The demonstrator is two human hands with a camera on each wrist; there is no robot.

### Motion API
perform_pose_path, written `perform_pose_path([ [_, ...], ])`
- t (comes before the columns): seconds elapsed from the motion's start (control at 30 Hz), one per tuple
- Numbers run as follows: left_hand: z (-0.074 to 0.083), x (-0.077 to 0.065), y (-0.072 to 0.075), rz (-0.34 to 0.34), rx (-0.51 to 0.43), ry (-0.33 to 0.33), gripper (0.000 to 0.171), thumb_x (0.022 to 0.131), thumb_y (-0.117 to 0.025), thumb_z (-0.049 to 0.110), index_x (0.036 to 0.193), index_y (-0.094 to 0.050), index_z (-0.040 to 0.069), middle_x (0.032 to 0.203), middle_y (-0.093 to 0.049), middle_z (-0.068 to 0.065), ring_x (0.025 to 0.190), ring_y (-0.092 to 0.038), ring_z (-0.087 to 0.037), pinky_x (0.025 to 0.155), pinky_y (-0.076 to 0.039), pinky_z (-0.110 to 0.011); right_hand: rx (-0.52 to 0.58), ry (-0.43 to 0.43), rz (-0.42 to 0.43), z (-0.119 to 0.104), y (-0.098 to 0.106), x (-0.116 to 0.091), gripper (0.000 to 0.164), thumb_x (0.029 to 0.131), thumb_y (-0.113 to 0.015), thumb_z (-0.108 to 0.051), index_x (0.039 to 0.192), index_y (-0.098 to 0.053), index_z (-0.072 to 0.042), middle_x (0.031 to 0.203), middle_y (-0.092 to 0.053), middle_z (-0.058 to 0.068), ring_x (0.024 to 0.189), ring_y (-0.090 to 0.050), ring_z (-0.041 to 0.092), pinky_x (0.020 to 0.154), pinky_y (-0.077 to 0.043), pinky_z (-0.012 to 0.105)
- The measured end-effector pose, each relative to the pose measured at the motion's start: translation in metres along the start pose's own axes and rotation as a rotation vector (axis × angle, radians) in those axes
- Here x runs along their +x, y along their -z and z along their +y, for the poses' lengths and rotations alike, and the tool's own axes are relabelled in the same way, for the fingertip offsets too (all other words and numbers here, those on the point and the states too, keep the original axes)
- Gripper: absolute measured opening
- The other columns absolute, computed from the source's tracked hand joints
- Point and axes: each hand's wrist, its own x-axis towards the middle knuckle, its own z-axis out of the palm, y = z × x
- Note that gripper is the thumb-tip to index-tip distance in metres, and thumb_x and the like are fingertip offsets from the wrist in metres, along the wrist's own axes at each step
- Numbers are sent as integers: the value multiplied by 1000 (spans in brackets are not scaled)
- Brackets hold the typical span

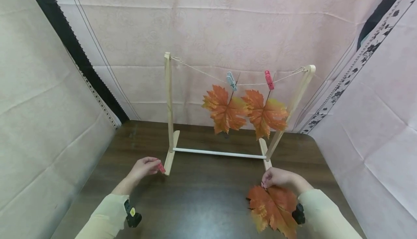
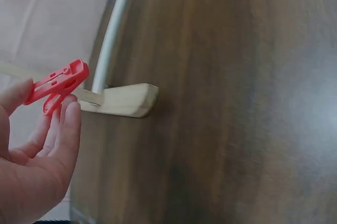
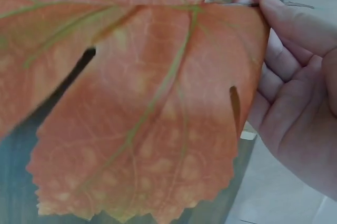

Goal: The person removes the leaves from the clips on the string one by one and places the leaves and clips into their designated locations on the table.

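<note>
L hand (image 1: 146, 167) grip: thumb + fingertips pinching red peg (image 1: 161, 167); thumb at one end, fingertips under the other arm per L wrist view. Peg sits just beside front end of stand's L foot (image 1: 172, 152); can't tell if they touch.

R hand (image 1: 278, 178) grip: thumb + finger pinching loose leaf (image 1: 272, 210) at its stem end. Leaf orange w/ yellowish patches, hangs down toward the person, over the surface (image 1: 195, 195), near front of stand's R foot; can't tell if its lower edge touches the surface. Fills most of R wrist view.

Stand: wood L post (image 1: 169, 105), wood R post (image 1: 294, 108) leaning outward at top, white rod (image 1: 219, 153) joining them low down. String (image 1: 202, 72) tied btwn post tops, sagging in the mid.

On string, R of center: blue peg (image 1: 231, 81) w/ L hung leaf (image 1: 224, 110), pink peg (image 1: 269, 80) w/ R hung leaf (image 1: 264, 112). Both pegs tilted; both leaves orange w/ some yellow, dangling by stems, edges meeting in head view. R hung leaf partly overlaps R post there.

Pale cloth (image 1: 228, 32) behind stand, more at both sides. Pale sleeves (image 1: 105, 215), dark wrist cams (image 1: 133, 213).
</note>
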Motion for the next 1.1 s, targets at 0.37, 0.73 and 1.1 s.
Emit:
perform_pose_path([
  [0.37, -34, 8, -5, 51, 130, 55, 42, 91, -59, 21, 114, -53, -14, 94, -66, -19, 78, -63, -14, 71, -56, -32, -179, -28, 106, 21, -16, 7, 6, 80, -63, 3, 78, -68, 1, 71, -65, 3, 57, -44, 5, 53, -40, 19],
  [0.73, -43, 9, -11, 134, 314, 87, 38, 89, -61, 24, 107, -61, -9, 95, -64, -19, 83, -60, -23, 67, -52, -32, -133, -103, 288, 29, -28, 10, 13, 77, -66, 6, 89, -66, 4, 73, -67, 7, 62, -55, 11, 53, -47, 25],
  [1.1, -47, 15, -14, 194, 409, 42, 38, 88, -60, 25, 102, -63, -9, 107, -63, -28, 99, -58, -40, 86, -47, -50, -143, -117, 417, 29, -26, 13, 13, 76, -63, 4, 88, -66, 5, 78, -67, 8, 69, -59, 14, 58, -49, 25],
])
